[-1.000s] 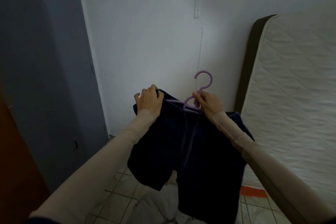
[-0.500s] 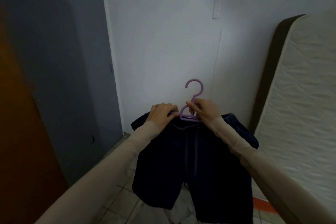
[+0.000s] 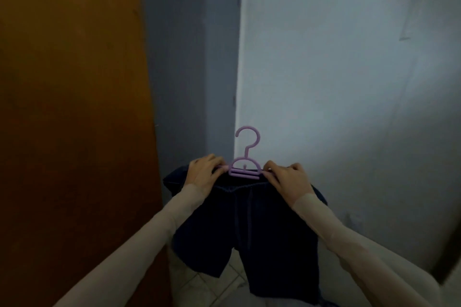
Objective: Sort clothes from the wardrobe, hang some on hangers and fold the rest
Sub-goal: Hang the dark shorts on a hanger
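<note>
A pair of dark navy shorts (image 3: 252, 232) hangs from a small purple hanger (image 3: 245, 157), held up in front of me with the hook pointing up. My left hand (image 3: 203, 174) grips the hanger's left arm together with the waistband. My right hand (image 3: 287, 178) grips the right arm of the hanger and the waistband there. The shorts' legs hang down freely between my beige sleeves. The hanger's ends are hidden under my fingers.
A brown wooden panel (image 3: 72, 119) fills the left side. Behind it stands a grey door or wardrobe side (image 3: 194, 70). A white wall (image 3: 336, 82) lies straight ahead. Pale floor tiles (image 3: 204, 286) show below the shorts, and a dark mattress edge (image 3: 449, 252) at far right.
My view has swung left: the brown panel now fills the left and the mattress has almost left view. My hands have spread apart to either side of the hanger, which now faces me squarely.
</note>
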A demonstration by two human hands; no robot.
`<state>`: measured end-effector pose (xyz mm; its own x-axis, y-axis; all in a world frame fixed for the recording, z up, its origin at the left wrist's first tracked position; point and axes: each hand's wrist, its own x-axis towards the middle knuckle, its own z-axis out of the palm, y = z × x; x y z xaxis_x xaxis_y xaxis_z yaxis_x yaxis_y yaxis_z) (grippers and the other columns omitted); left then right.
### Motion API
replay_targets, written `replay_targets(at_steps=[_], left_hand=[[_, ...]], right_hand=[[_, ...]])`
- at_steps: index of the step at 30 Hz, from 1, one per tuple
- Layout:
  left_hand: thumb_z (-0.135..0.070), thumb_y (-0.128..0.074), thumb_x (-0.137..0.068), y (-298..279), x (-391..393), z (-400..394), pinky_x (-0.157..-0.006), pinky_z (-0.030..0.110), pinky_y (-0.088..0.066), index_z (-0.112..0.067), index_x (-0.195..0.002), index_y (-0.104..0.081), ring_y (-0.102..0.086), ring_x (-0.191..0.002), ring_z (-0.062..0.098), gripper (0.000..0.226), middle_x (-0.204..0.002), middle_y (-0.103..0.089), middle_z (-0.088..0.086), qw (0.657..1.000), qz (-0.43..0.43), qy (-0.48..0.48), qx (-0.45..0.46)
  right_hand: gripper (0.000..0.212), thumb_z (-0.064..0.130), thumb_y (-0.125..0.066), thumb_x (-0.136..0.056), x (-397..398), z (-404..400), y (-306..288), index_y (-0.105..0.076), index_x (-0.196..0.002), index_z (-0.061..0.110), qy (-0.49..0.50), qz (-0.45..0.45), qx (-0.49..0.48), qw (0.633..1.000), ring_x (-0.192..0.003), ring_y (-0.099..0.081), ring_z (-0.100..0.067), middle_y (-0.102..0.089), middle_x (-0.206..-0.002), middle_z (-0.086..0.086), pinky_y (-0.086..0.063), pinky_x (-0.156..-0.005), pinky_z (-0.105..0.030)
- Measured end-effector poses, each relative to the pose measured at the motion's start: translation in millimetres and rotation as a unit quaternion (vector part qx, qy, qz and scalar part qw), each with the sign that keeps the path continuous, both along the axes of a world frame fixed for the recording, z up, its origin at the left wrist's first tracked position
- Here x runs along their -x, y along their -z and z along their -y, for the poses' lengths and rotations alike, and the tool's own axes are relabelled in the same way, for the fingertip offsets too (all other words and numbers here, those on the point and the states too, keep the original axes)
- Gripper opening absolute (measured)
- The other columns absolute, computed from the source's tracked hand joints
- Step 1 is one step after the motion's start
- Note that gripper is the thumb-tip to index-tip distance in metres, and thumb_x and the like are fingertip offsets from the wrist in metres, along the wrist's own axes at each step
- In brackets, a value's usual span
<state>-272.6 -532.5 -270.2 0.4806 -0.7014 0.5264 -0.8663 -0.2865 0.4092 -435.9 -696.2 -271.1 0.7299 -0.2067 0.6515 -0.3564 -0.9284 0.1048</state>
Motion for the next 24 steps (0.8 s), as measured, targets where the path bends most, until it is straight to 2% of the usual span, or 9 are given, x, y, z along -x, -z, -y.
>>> replay_targets(at_steps=[1,4,6,9,12,14,16,19,24], left_hand=[[-0.033,-0.051,-0.094,-1,-6,-12,-0.083,0.034,-0.033,-0.014,-0.093,-0.065,-0.057,-0.092,0.023,0.024,-0.092,-0.059,0.005,1.000,0.012,-0.018,0.001],[-0.034,-0.048,-0.095,-5,-18,-52,-0.084,0.030,-0.028,-0.018,-0.094,-0.062,-0.054,-0.095,0.018,0.021,-0.093,-0.059,0.001,0.996,0.055,-0.071,-0.008],[-0.033,-0.047,-0.096,-9,-24,-81,-0.083,0.028,-0.024,-0.019,-0.096,-0.061,-0.052,-0.095,0.015,0.020,-0.095,-0.057,-0.001,0.992,0.071,-0.101,-0.006],[-0.032,-0.047,-0.096,-14,-34,-128,-0.083,0.028,-0.023,-0.019,-0.098,-0.061,-0.051,-0.096,0.017,0.019,-0.095,-0.055,0.000,0.986,0.093,-0.140,-0.002],[-0.029,-0.046,-0.097,-17,-41,-180,-0.085,0.031,-0.026,-0.017,-0.101,-0.061,-0.051,-0.098,0.019,0.019,-0.098,-0.055,0.002,0.977,0.115,-0.178,-0.007],[-0.031,-0.042,-0.098,-19,-43,-216,-0.085,0.033,-0.027,-0.016,-0.103,-0.060,-0.052,-0.098,0.022,0.024,-0.100,-0.055,0.005,0.971,0.129,-0.201,-0.020],[-0.037,-0.034,-0.096,-22,-40,-253,-0.080,0.035,-0.031,-0.017,-0.099,-0.059,-0.056,-0.089,0.025,0.032,-0.094,-0.056,0.005,0.964,0.147,-0.220,-0.026],[-0.033,-0.036,-0.090,-27,-36,-310,-0.065,0.036,-0.041,-0.023,-0.091,-0.051,-0.059,-0.071,0.024,0.018,-0.082,-0.056,0.002,0.943,0.203,-0.263,-0.009],[-0.031,-0.041,-0.088,-41,-21,-408,-0.058,0.035,-0.045,-0.022,-0.089,-0.050,-0.057,-0.069,0.022,0.013,-0.081,-0.056,0.003,0.912,0.271,-0.307,-0.009]], right_hand=[[0.043,0.045,-0.025,-0.087,-9,-9,2,-0.059,-0.081,0.018,-0.014,0.019,-0.008,1.000,-0.044,-0.058,-0.017,-0.064,-0.053,0.004,-0.037,-0.063,-0.028],[0.046,0.048,-0.024,-0.086,-37,-36,4,-0.059,-0.086,0.018,-0.086,0.049,-0.070,0.993,-0.054,-0.057,-0.021,-0.067,-0.063,0.003,-0.022,-0.068,-0.032],[0.049,0.052,-0.023,-0.085,-58,-54,1,-0.059,-0.086,0.019,-0.126,0.057,-0.071,0.988,-0.057,-0.058,-0.021,-0.067,-0.066,0.004,-0.020,-0.068,-0.033],[0.035,0.046,-0.034,-0.087,-89,-85,-7,-0.059,-0.081,0.021,-0.180,0.082,-0.027,0.980,-0.051,-0.059,-0.015,-0.067,-0.066,0.007,-0.023,-0.062,-0.029],[0.015,0.037,-0.039,-0.088,-114,-129,-15,-0.049,-0.086,0.026,-0.213,0.122,0.062,0.967,-0.047,-0.058,-0.012,-0.065,-0.067,0.009,-0.021,-0.056,-0.026],[0.011,0.035,-0.039,-0.089,-127,-161,-18,-0.047,-0.090,0.027,-0.217,0.166,0.112,0.955,-0.048,-0.056,-0.013,-0.062,-0.067,0.008,-0.023,-0.057,-0.026],[0.019,0.032,-0.041,-0.090,-137,-195,-20,-0.059,-0.089,0.024,-0.226,0.206,0.136,0.943,-0.054,-0.058,-0.015,-0.061,-0.069,0.004,-0.025,-0.061,-0.028],[0.028,0.031,-0.043,-0.089,-149,-248,-23,-0.068,-0.085,0.019,-0.241,0.248,0.156,0.925,-0.062,-0.058,-0.019,-0.061,-0.073,0.000,-0.038,-0.061,-0.031],[0.023,0.030,-0.046,-0.090,-160,-344,-33,-0.067,-0.087,0.020,-0.275,0.281,0.148,0.907,-0.072,-0.047,-0.020,-0.058,-0.075,-0.002,-0.042,-0.057,-0.032]])
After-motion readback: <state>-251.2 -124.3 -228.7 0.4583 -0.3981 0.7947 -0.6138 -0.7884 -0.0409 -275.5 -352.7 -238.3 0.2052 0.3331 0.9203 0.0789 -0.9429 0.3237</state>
